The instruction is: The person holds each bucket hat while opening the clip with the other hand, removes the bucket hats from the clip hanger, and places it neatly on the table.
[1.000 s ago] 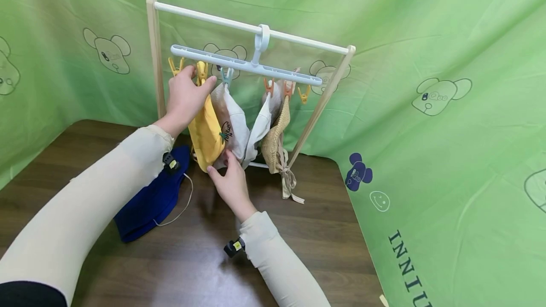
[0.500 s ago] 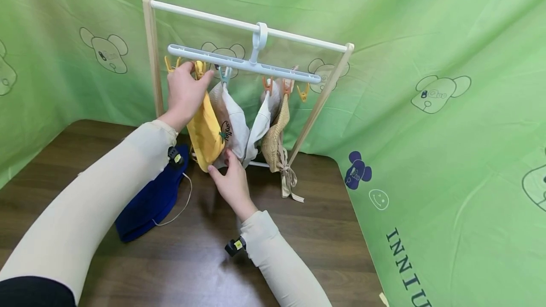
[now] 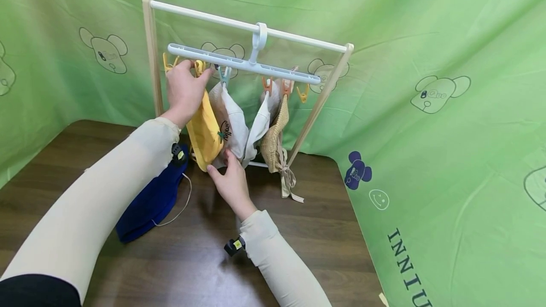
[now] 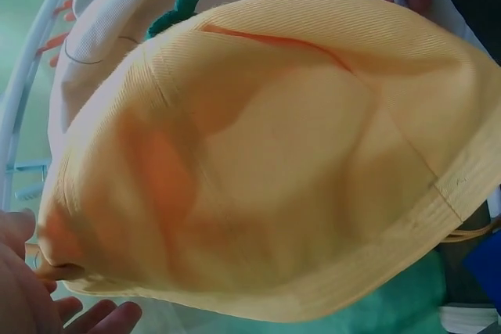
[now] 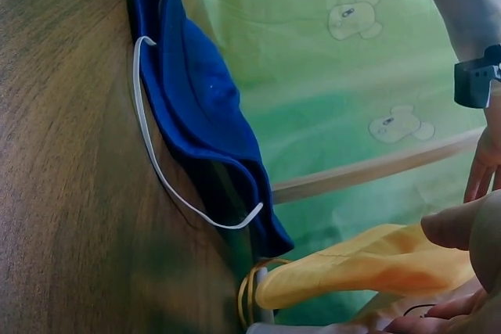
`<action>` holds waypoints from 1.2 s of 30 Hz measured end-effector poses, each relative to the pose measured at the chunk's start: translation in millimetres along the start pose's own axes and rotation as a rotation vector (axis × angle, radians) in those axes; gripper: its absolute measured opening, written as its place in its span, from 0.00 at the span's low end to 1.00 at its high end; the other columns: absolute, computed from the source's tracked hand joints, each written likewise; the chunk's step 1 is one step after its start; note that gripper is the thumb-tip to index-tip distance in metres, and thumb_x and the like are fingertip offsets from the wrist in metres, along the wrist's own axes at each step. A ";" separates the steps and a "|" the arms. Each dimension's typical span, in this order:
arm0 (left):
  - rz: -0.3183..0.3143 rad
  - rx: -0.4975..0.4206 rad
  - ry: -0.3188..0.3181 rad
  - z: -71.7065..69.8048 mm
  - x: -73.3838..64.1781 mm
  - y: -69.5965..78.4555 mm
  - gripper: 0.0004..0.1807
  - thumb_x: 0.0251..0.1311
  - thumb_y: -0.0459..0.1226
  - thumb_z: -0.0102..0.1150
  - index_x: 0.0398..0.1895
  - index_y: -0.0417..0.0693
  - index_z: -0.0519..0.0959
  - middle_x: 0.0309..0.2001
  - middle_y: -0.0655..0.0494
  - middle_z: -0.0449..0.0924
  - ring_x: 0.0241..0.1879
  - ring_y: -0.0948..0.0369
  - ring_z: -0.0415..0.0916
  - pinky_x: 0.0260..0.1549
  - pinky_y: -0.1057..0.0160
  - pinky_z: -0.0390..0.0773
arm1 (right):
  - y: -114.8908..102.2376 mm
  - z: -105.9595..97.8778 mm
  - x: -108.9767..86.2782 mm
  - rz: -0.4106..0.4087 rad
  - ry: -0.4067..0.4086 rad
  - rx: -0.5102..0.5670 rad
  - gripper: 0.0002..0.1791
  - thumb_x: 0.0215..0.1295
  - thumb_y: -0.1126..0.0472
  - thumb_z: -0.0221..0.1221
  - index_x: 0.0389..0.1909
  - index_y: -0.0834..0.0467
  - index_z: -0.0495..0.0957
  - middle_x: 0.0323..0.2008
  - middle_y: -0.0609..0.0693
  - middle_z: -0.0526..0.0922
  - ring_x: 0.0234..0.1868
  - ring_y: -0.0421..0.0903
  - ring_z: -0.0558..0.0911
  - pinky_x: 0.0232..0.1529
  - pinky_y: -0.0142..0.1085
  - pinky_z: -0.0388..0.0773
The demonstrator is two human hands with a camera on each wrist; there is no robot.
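A yellow hat [image 3: 205, 136] with a green leaf trim hangs from a yellow clothespin [image 3: 199, 68] on a pale blue hanger [image 3: 243, 64]. My left hand [image 3: 185, 90] is up at this clothespin, index finger and thumb on either side of it. In the left wrist view the clothespin [image 4: 59, 272] bites the hat's edge, right by the fingertips. Lower down, my right hand [image 3: 232, 184] has its thumb at the hat's bottom edge. Its fingers reach between the yellow hat and the white hat [image 3: 236, 122], and some show behind the yellow hat in the left wrist view.
A pale wooden rack with a white bar [image 3: 204, 15] carries the hanger. Further right hang another white hat [image 3: 259, 127] and a straw hat [image 3: 275, 139] with ribbon ties. A blue hat [image 3: 149, 205] with a white cord lies on the wooden table [image 3: 324, 245]. Green printed cloth stands behind.
My left hand has tilted and moved up slightly at the clothespin, and the leftmost yellow clothespin has shifted a little left. My right hand and the hats stay nearly where they were.
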State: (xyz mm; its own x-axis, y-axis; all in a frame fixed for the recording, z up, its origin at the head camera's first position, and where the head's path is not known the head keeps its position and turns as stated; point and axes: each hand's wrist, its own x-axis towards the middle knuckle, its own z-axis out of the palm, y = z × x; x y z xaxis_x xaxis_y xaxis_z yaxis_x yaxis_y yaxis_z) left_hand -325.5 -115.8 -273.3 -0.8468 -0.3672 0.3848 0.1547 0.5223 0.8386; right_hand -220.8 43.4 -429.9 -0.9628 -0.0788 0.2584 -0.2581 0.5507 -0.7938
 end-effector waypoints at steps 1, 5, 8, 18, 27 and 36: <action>0.001 0.000 0.004 0.5 0.7 0.1 0.23 0.65 0.60 0.63 0.50 0.54 0.83 0.27 0.59 0.72 0.15 0.65 0.61 0.13 0.63 0.61 | -0.3 0.1 0.2 0.002 0.001 -0.003 0.37 0.66 0.54 0.67 0.72 0.63 0.68 0.66 0.60 0.78 0.63 0.58 0.80 0.66 0.47 0.74; 0.005 0.003 0.019 1.9 3.1 0.3 0.23 0.65 0.60 0.63 0.50 0.55 0.84 0.25 0.58 0.70 0.16 0.64 0.60 0.14 0.63 0.60 | -1.2 0.8 1.0 0.010 -0.003 -0.007 0.37 0.66 0.53 0.67 0.72 0.62 0.67 0.66 0.59 0.77 0.63 0.57 0.80 0.66 0.47 0.74; 0.003 0.010 0.025 2.3 4.1 0.1 0.24 0.65 0.61 0.62 0.50 0.55 0.84 0.26 0.59 0.70 0.16 0.64 0.60 0.15 0.63 0.60 | -1.4 1.5 1.4 0.021 -0.008 -0.009 0.37 0.66 0.53 0.67 0.73 0.62 0.67 0.67 0.59 0.77 0.63 0.56 0.80 0.66 0.47 0.74; 0.019 0.022 0.042 1.9 3.0 0.7 0.22 0.66 0.62 0.59 0.39 0.55 0.80 0.23 0.57 0.69 0.19 0.62 0.62 0.17 0.62 0.61 | -5.7 2.5 2.2 0.031 -0.012 -0.061 0.38 0.65 0.50 0.67 0.71 0.62 0.68 0.66 0.60 0.78 0.65 0.55 0.79 0.66 0.48 0.74; 0.017 0.042 0.047 -0.7 3.4 2.8 0.20 0.65 0.59 0.60 0.35 0.53 0.82 0.20 0.58 0.71 0.24 0.59 0.68 0.22 0.60 0.64 | -3.8 8.5 6.1 0.020 -0.026 -0.105 0.35 0.61 0.50 0.72 0.67 0.57 0.72 0.63 0.55 0.80 0.64 0.52 0.79 0.65 0.46 0.74; 0.014 0.066 0.008 -1.7 1.2 6.7 0.24 0.66 0.61 0.57 0.32 0.50 0.81 0.19 0.57 0.71 0.24 0.59 0.68 0.22 0.61 0.64 | 3.5 16.8 8.0 0.030 -0.038 -0.094 0.36 0.57 0.52 0.76 0.64 0.54 0.73 0.60 0.52 0.83 0.62 0.53 0.81 0.63 0.46 0.76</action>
State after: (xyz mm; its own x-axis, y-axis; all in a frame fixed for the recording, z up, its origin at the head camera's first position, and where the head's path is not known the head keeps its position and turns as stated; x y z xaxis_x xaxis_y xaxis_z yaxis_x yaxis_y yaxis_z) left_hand -324.6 -114.0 -266.5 -0.8409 -0.3652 0.3994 0.1324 0.5768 0.8061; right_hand -230.7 30.7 -439.9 -0.9729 -0.0912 0.2126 -0.2218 0.6285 -0.7455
